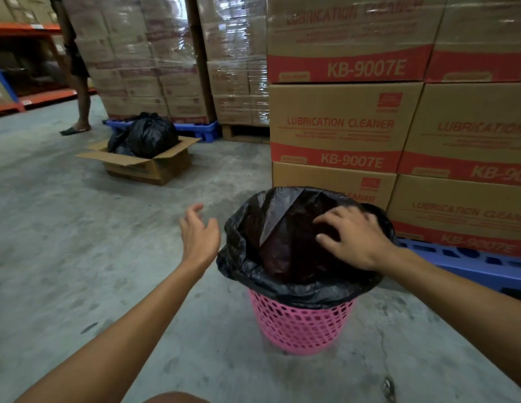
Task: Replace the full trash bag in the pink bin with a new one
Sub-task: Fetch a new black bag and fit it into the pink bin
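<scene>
Right hand [353, 237] spread on bag [282, 242], left hand [199, 234] open

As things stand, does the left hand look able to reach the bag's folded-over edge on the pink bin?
Probably yes. The left hand hangs open just beside the black bag draped over the pink bin, with nothing between them; the right hand rests farther across.

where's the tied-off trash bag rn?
Head view, upper left: the tied black bag sits in an open cardboard box on the floor, before the blue pallet.
</scene>
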A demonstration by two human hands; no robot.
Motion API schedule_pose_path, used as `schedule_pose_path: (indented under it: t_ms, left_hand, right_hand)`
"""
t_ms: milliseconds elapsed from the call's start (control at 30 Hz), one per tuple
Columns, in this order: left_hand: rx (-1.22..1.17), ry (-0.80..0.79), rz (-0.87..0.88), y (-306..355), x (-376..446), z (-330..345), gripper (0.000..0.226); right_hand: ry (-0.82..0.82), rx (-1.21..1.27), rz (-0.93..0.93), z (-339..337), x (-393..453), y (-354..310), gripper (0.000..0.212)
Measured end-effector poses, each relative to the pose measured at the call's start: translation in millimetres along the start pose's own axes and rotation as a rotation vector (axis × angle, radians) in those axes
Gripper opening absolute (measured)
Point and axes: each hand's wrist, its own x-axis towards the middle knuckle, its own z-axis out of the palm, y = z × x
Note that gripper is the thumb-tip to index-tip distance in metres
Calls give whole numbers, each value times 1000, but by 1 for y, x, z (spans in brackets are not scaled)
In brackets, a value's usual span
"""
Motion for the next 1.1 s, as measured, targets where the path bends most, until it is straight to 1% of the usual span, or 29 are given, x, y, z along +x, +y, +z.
schedule_pose_path:
  t_ms: [33,67,100,167,200,233,300,333,400,467,500,533,567,600,633,667,700,733,767,800,833,867,900,933,967,1000,1033,1067,1100]
  left_hand:
    - [88,-4,207,7,1,-1,44]
    - [157,-87,319,11,3,3,49]
    - [189,-217,317,13,6,9,57]
    - [108,-465,66,12,12,26,70]
    - [36,-503,-52,9,13,33,71]
    - [-23,-498,-130,5,16,39,68]
    - [-150,-483,-230,-5,21,46,59]
    - [-229,-504,-279,-9,23,47,55]
    - [-357,-574,-389,-18,26,48,57]
    - [-363,-611,-423,-21,26,47,64]
    - [-314,-571,-375,-20,28,48,67]
    - [-207,-482,-269,-18,29,48,69]
    - [-57,-341,-94,-12,28,45,70]
    - [88,-194,149,-3,24,40,68]
    - [172,-124,429,11,16,35,64]
    - [217,-207,677,27,5,31,60]
    - [277,-420,842,38,-5,28,59]
    - [413,-681,909,43,-16,28,60]
    - [620,-886,931,43,-25,28,64]
    - [814,-993,960,38,-33,28,72]
    - [954,-1014,990,31,-37,27,81]
    - [1033,-988,1011,25,-37,26,86]
    - [1057,-966,1012,24,-37,25,87]
    - [1071,-993,975,25,-35,25,86]
    - [1063,-1067,889,31,-32,25,85]
    - [1017,-1165,746,39,-29,25,81]
    - [933,-1241,606,48,-26,27,75]
    - [854,-1247,561,57,-21,31,71]
    - [836,-1191,622,65,-13,38,67]
  right_hand:
    - [6,-28,107,-4,3,10,54]
    - [-19,-26,220,-5,5,19,62]
    - [-74,13,328,-4,6,28,70]
    - [-197,226,488,3,3,41,84]
    - [-216,396,520,8,1,45,88]
    - [-193,580,531,11,-2,48,91]
    - [-123,806,567,16,-4,56,95]
    - [-106,869,592,17,-3,59,95]
    - [-108,991,635,18,-3,63,89]
    - [-142,1030,687,20,-3,68,83]
    - [-145,975,709,18,-4,68,87]
    - [-112,835,708,17,-5,69,92]
    - [-28,627,649,14,-7,70,92]
    - [92,422,521,11,-8,70,88]
    - [185,277,330,7,-9,67,82]
    - [178,208,129,2,-10,62,78]
    - [55,180,-23,-2,-11,55,74]
    - [-133,151,-105,-6,-13,47,71]
    - [-348,89,-122,-5,-13,42,67]
    - [-543,2,-98,-5,-13,37,65]
    - [-689,-80,-45,-7,-12,31,67]
    - [-787,-149,12,-9,-8,26,71]
    - [-854,-194,52,-13,-5,20,72]
    - [-907,-207,92,-17,0,15,68]
    - [-945,-226,118,-20,5,13,63]
    - [-966,-246,117,-24,10,10,61]
    - [-945,-267,85,-26,16,8,55]
    - [-853,-301,29,-28,22,7,46]
    - [-688,-385,-51,-27,31,7,41]
